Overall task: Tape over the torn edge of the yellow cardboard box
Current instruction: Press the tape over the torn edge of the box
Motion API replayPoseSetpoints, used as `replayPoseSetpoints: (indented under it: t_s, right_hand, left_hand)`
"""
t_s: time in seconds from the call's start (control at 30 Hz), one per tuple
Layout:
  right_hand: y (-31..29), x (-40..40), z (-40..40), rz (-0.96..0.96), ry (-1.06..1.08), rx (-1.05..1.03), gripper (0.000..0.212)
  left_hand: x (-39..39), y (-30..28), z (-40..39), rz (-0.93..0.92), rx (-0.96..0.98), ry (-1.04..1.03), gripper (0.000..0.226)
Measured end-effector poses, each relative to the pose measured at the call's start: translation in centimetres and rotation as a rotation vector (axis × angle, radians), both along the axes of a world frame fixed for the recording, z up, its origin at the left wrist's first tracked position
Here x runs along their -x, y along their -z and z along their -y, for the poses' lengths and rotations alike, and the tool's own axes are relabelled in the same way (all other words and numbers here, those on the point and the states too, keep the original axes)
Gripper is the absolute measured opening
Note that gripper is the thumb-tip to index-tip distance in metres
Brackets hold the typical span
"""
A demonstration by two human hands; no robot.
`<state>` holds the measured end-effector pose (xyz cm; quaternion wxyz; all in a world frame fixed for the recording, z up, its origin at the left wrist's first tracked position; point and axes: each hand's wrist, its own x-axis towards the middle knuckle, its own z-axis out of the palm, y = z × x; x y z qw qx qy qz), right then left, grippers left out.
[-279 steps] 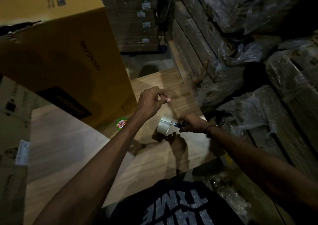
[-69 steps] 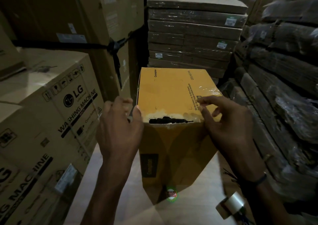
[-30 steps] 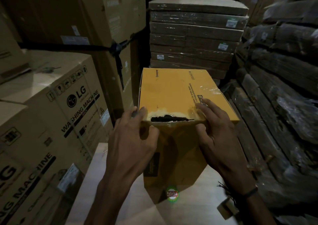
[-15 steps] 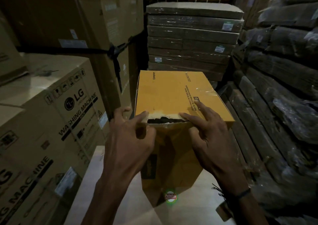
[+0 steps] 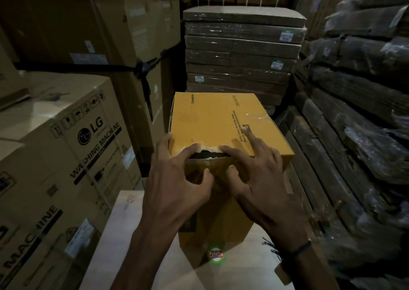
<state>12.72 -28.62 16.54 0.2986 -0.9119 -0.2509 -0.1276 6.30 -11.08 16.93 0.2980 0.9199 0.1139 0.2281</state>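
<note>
Both hands press spread fingers, no grip, beside the yellow box's jagged dark tear.

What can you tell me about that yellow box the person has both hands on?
The yellow cardboard box stands upright on a pale wooden surface, with small dark print on top. Its near top edge is torn, with a dark ragged gap. The left hand and right hand press there with spread fingers.

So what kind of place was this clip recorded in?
Most likely a warehouse or appliance stockroom: an LG washing machine carton on the left, a stack of wrapped flat cartons behind the yellow box, and plastic-wrapped bundles piled on the right.
</note>
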Motion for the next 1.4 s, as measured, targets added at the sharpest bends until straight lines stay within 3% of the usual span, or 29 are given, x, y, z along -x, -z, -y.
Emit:
replayPoseSetpoints:
  t_s: [0.2,0.37,0.5,0.57,0.73,0.8,1.27,1.4]
  right_hand:
    - [0.8,-0.5,1.5,-0.04,0.029,-0.199,0.057]
    - [1.5,-0.6,1.7,-0.048,0.05,-0.286,0.054]
    - [0.7,-0.4,1.3,-0.044,0.096,-0.272,0.064]
    - [-0.1,0.0,0.9,-0.027,0.087,-0.227,0.066]
    - [-0.2,0.1,-1.1,-0.011,0.012,0.138,0.063]
    - [0.3,-0.1,-1.3,-0.017,0.018,0.161,0.062]
    - [0.9,-0.6,1.2,-0.044,0.065,-0.242,0.06]
    - [0.1,-0.2,1.1,-0.049,0.117,-0.234,0.065]
  left_hand:
    - [-0.2,1.1,-2.5,0.102,0.139,-0.024,0.056]
    - [0.2,1.7,-3.1,0.173,0.26,-0.017,0.063]
    - [0.4,1.5,-2.9,0.158,0.154,-0.012,0.076]
    - [0.4,1.4,-2.3,0.127,0.071,0.024,0.078]
    - [-0.4,1.6,-0.3,0.051,-0.037,0.078,0.076]
    - [-0.5,1.7,-0.3,0.063,-0.026,0.057,0.073]
    - [0.1,1.9,-2.3,0.179,0.196,0.013,0.056]
    - [0.3,1.6,-2.0,0.164,0.2,0.018,0.069]
